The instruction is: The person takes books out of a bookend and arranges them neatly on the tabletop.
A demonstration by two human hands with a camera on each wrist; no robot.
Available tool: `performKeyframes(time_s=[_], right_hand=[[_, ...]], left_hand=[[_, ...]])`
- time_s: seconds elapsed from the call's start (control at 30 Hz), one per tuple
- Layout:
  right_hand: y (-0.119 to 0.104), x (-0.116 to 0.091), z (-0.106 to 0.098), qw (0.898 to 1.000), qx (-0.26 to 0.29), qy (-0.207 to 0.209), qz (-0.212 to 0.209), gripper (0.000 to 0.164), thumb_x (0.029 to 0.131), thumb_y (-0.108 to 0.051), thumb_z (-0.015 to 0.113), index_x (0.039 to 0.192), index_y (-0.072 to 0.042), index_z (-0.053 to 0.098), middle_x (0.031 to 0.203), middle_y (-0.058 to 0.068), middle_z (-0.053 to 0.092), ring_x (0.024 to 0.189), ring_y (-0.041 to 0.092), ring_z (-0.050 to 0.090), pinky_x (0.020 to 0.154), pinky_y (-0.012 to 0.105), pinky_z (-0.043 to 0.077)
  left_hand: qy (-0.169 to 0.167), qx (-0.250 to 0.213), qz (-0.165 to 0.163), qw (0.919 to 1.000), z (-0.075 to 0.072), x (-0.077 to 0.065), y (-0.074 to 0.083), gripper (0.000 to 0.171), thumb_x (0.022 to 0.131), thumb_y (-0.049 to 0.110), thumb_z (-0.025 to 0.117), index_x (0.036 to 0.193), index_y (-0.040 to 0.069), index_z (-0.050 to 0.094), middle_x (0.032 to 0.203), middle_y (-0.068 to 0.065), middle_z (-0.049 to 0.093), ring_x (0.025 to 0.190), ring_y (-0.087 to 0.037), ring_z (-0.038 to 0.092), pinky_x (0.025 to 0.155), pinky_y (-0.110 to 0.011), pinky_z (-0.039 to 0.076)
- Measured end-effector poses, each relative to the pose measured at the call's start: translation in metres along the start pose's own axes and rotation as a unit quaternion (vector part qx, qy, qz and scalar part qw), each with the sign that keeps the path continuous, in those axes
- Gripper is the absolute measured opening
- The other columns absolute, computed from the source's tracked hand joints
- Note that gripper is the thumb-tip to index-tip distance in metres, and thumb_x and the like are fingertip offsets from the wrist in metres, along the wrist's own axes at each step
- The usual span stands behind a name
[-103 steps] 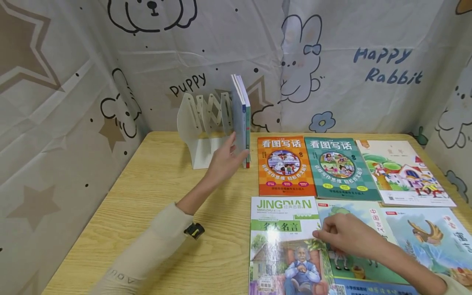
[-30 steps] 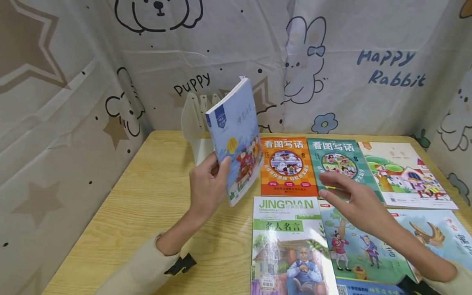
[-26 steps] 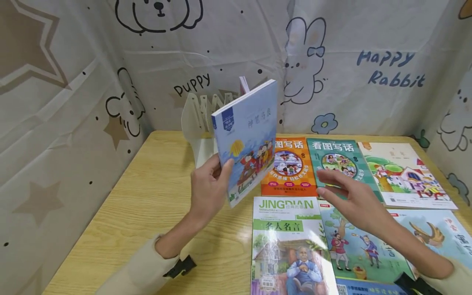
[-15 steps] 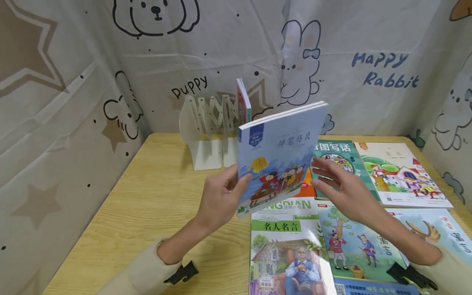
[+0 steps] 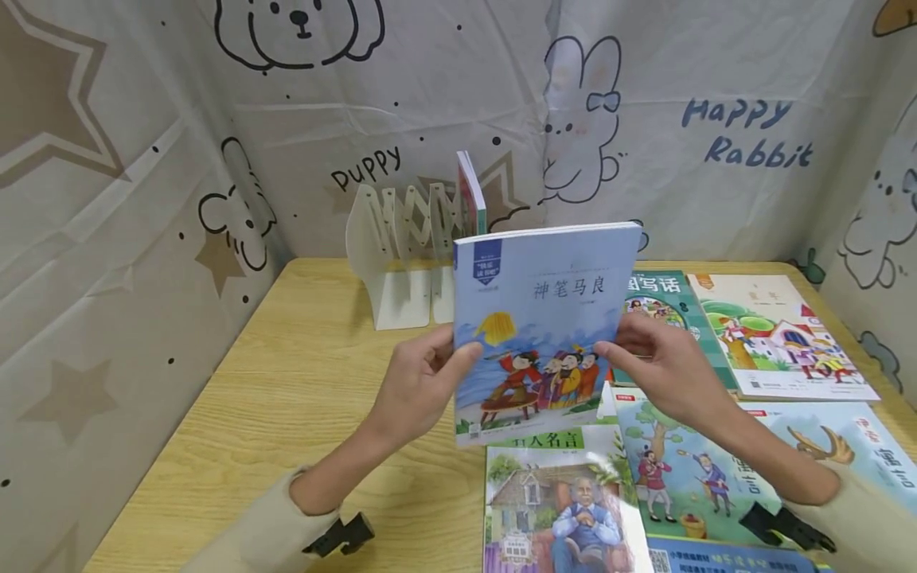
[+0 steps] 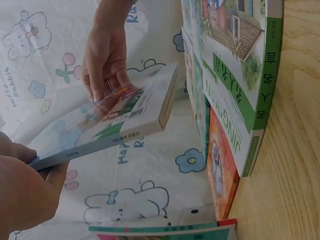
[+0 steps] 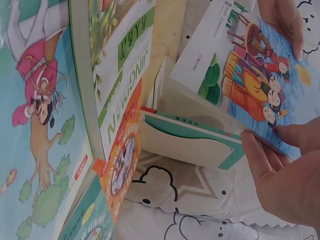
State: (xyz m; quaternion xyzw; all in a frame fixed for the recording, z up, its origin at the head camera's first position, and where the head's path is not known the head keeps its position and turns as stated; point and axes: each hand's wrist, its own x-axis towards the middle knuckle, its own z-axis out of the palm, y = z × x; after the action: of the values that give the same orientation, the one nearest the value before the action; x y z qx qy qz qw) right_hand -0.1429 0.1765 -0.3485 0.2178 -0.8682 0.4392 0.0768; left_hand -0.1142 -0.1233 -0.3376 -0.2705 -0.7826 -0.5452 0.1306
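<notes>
A blue picture-cover book is held up above the table, its front cover facing me. My left hand grips its left edge, thumb on the cover and fingers behind. On the opposite edge my right hand pinches it the same way; both hands also show around the book in the left wrist view. Behind it, a white folding bookend rack stands with one thin book upright at its right end. The held book overlaps the orange book and part of the white-and-green book in the head view.
Several books lie flat on the right of the wooden table: a teal one, a cream one, a green one and a light-blue one. A printed curtain surrounds the table's back and sides.
My left hand has drawn the blue book out from the rack's right end, moved it right and turned its cover toward me. My right hand has come up and taken its right edge.
</notes>
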Motion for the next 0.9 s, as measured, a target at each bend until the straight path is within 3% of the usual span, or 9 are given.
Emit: performKeyframes(time_s=[0.13,0.27,0.33,0.43,0.5,0.6,0.8,0.9], right_hand=[[-0.002,0.0,0.005,0.999,0.027,-0.023,0.005,0.01,0.097,-0.013,0.067,0.099,-0.003,0.067,0.093,0.006,0.073,0.086,0.018,0.073,0.071,0.028,0.058],[-0.005,0.001,0.012,0.996,0.071,-0.057,0.019,0.013,0.097,-0.011,0.067,0.093,0.0,0.062,0.092,0.009,0.073,0.081,0.016,0.072,0.07,0.029,0.059],[-0.006,0.001,0.016,0.993,0.091,-0.072,0.028,0.016,0.097,-0.011,0.066,0.09,0.0,0.059,0.089,0.009,0.072,0.08,0.016,0.072,0.07,0.03,0.059],[-0.006,0.001,0.025,0.987,0.122,-0.095,0.044,0.019,0.097,-0.011,0.066,0.086,0.0,0.055,0.082,0.008,0.069,0.082,0.019,0.072,0.071,0.03,0.06],[-0.006,0.001,0.032,0.981,0.145,-0.113,0.057,0.025,0.097,-0.012,0.066,0.082,-0.001,0.051,0.07,0.005,0.062,0.082,0.02,0.072,0.072,0.031,0.06],[-0.005,0.001,0.044,0.973,0.168,-0.138,0.072,0.026,0.097,-0.014,0.067,0.081,-0.003,0.049,0.067,0.002,0.059,0.08,0.021,0.072,0.073,0.031,0.06],[-0.003,0.001,0.063,0.962,0.186,-0.175,0.096,0.036,0.097,-0.012,0.066,0.073,-0.006,0.041,0.053,0.0,0.036,0.075,0.026,0.071,0.071,0.039,0.06],[-0.003,-0.001,0.071,0.953,0.207,-0.191,0.109,0.036,0.097,-0.012,0.066,0.071,-0.007,0.041,0.052,-0.001,0.037,0.075,0.028,0.071,0.071,0.042,0.061]], left_hand=[[-0.006,0.007,-0.055,0.9985,-0.009,0.0,-0.003,0.013,0.102,0.01,0.058,0.095,0.0,0.065,0.057,0.004,0.031,0.049,-0.012,0.026,0.049,-0.025,0.026],[-0.017,-0.006,-0.122,0.9924,-0.02,-0.002,-0.006,0.018,0.103,0.015,0.058,0.107,0.0,0.068,0.058,-0.003,0.037,0.05,-0.013,0.028,0.048,-0.024,0.025],[-0.026,-0.02,-0.153,0.9877,-0.026,-0.003,-0.009,0.025,0.103,0.017,0.057,0.119,0.0,0.067,0.062,-0.006,0.05,0.053,-0.012,0.036,0.049,-0.023,0.03],[-0.047,-0.062,-0.192,0.9784,-0.034,-0.005,-0.015,0.03,0.104,0.016,0.056,0.125,-0.003,0.064,0.084,-0.011,0.069,0.068,-0.014,0.06,0.06,-0.022,0.05],[-0.056,-0.094,-0.216,0.9703,-0.038,-0.007,-0.019,0.033,0.104,0.014,0.054,0.129,-0.006,0.06,0.101,-0.015,0.072,0.084,-0.019,0.069,0.073,-0.028,0.058],[-0.065,-0.127,-0.253,0.9569,-0.044,-0.012,-0.024,0.036,0.105,0.011,0.052,0.134,-0.01,0.055,0.114,-0.02,0.07,0.098,-0.027,0.071,0.082,-0.036,0.058],[-0.073,-0.132,-0.318,0.9358,-0.052,-0.021,-0.036,0.038,0.105,0.013,0.05,0.133,-0.012,0.054,0.114,-0.021,0.069,0.099,-0.027,0.07,0.083,-0.036,0.058],[-0.083,-0.133,-0.335,0.929,-0.057,-0.025,-0.042,0.037,0.105,0.011,0.049,0.131,-0.015,0.054,0.112,-0.022,0.07,0.097,-0.027,0.07,0.083,-0.037,0.058]])
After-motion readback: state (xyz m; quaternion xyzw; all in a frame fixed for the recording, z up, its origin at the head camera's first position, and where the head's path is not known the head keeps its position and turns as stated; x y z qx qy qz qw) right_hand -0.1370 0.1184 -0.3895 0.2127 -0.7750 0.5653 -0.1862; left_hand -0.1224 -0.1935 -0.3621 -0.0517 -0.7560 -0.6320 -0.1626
